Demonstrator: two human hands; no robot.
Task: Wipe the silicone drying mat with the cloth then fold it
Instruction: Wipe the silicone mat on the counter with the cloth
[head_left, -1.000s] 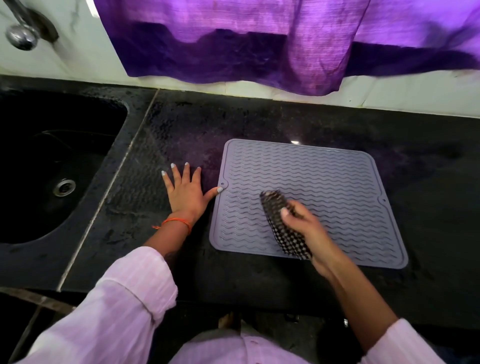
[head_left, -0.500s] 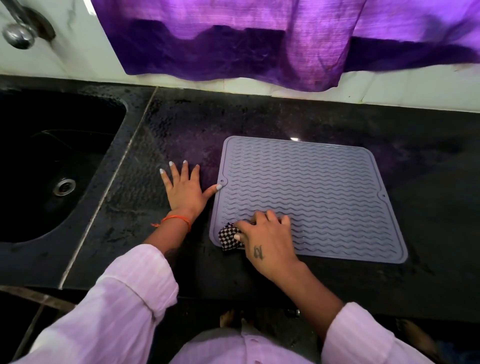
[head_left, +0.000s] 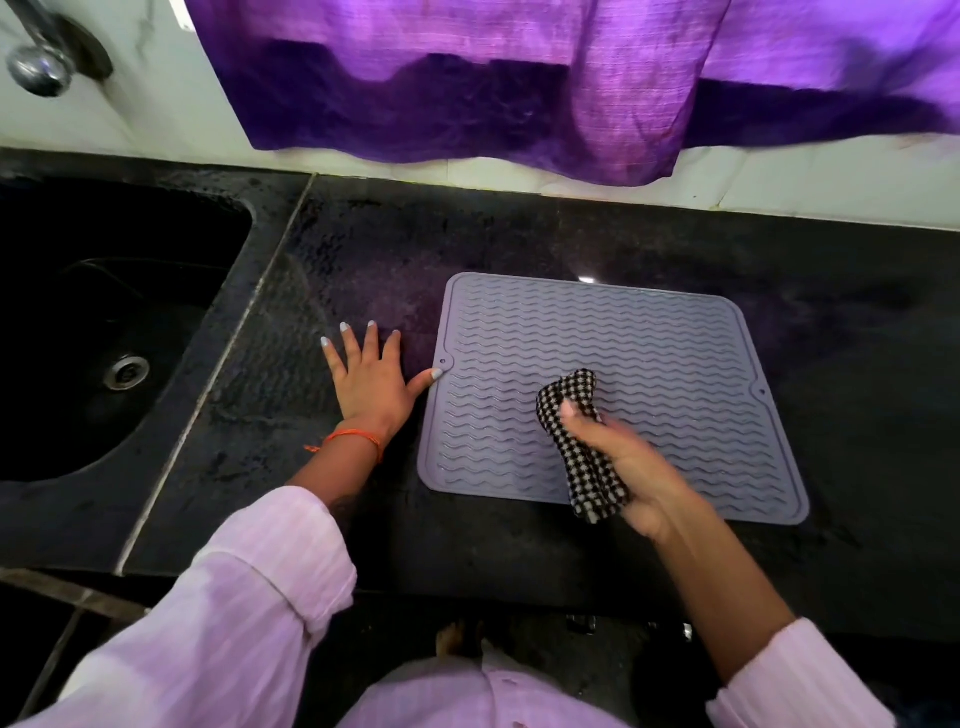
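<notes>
Both hands were at the black bench: left hand (head_left: 370, 385) lay flat, thumb touching the grey silicone drying mat (head_left: 649, 364); right hand (head_left: 631, 467) gripped the bunched checked cloth (head_left: 576, 441) over its near edge. Barely pinned, the mat could slide when wiped.

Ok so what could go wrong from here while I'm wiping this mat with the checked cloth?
1. The left hand lies flat on the counter with only its thumb tip at the mat edge, so the mat may slide under a firm stroke.
2. The right hand holds the cloth bunched, so little of it meets the wavy ridges and parts may be missed.
3. The mat's near edge lies close to the counter's front and could be dragged over it.
</notes>
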